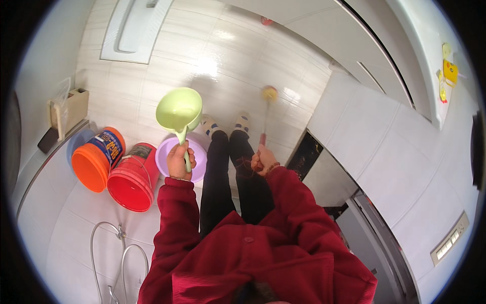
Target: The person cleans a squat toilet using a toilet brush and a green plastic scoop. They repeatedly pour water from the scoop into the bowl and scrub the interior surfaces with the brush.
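Observation:
My left hand is closed around the handle of a pale green plastic water ladle, whose bowl is tilted so that its inside shows. Below the ladle stands a lilac basin, partly hidden by my hand. In my right hand is the red handle of a long thin-shafted brush. Its round yellowish head, somewhat blurred, is over the wet tiled floor, to the right of my feet; whether it touches the floor I cannot tell.
An orange bucket and a red bucket are at the left, beside the basin. A white squat toilet pan lies at the upper left. Flexible metal hoses hang at the lower left. A white cabinet stands at the upper right, and a doorway at the lower right.

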Motion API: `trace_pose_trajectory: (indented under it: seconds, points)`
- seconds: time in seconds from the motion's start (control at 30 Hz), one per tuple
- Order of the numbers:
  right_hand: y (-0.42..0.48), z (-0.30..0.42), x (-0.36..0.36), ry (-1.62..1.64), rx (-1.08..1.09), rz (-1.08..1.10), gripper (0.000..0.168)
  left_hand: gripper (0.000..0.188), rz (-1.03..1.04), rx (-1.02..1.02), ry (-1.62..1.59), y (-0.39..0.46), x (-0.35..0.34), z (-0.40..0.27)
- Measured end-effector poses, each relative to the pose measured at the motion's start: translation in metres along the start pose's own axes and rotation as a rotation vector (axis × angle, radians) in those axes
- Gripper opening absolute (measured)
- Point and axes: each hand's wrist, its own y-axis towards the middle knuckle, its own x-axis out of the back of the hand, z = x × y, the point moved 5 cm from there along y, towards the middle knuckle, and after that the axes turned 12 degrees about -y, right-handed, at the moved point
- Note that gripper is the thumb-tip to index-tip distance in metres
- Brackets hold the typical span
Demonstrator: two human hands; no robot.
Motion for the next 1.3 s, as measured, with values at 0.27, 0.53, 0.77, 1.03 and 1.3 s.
trace_pose_trajectory:
  seconds: [0.27, 0.53, 0.77, 1.03, 1.3]
  points:
    - [-0.04, 0.004, 0.019, -0.131, 0.07, 0.006, 0.036, 0.028, -0.059, -0.14, -0.187, -0.038, 0.06, -0.028]
    - [0.023, 0.022, 0.122, 0.03, 0.068, -0.297, 0.036, 0.025, -0.125, -0.251, -0.35, -0.049, 0.12, -0.037]
    - [0.008, -0.015, -0.025, -0.084, -0.012, 0.085, 0.042, 0.022, -0.165, -0.29, -0.454, -0.049, 0.163, -0.038]
    - [-0.025, -0.007, -0.041, -0.261, 0.098, 0.195, 0.042, 0.023, -0.393, -0.459, -0.631, -0.09, 0.267, -0.044]
    - [-0.029, -0.001, 0.029, -0.21, 0.031, -0.077, 0.024, 0.016, -0.56, -0.472, -0.892, -0.078, 0.377, -0.031]
